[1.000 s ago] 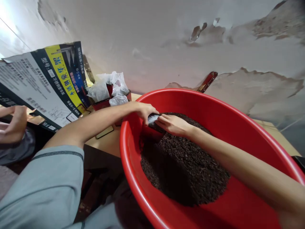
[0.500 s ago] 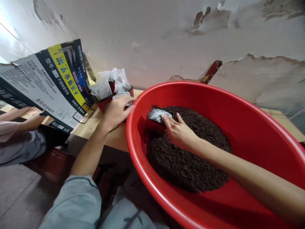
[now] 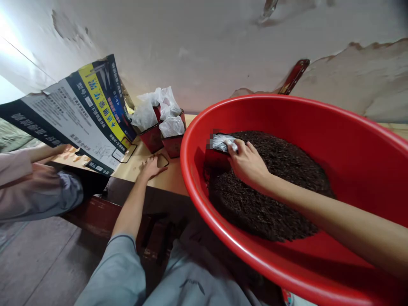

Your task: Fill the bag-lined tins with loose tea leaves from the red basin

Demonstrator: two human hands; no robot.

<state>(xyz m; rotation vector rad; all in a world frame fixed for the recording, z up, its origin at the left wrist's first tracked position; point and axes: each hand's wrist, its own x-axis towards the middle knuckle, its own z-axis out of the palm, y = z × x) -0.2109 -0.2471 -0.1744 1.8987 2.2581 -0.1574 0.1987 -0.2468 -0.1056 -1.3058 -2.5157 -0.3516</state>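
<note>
Inside the large red tub [image 3: 360,144] lies a heap of dark, dry shreds like loose tea [image 3: 270,199]. A dark red box [image 3: 217,160] stands in the heap by the tub's left wall, lined with a clear plastic bag [image 3: 223,142] bunched at its top. My right hand [image 3: 250,165] has its fingers curled on the bunched bag, closed on it. My left hand [image 3: 150,168] rests on the wooden table with fingers spread, beside a thin dark rectangular frame [image 3: 163,160]. Just beyond it stand several red boxes [image 3: 172,145] with plastic bags [image 3: 172,126] puffing out of their tops.
A large printed cardboard sheet [image 3: 73,110] leans at the left, with another thin dark frame [image 3: 130,158] against it. Behind it another person's arm [image 3: 47,152] reaches over the table [image 3: 174,180]. The peeling wall [image 3: 204,51] rises behind the tub.
My left hand has moved from the bagged boxes near the tub's rim down to the table by the thin frame. My right fingers, flatter on the bag before, now curl around it.
</note>
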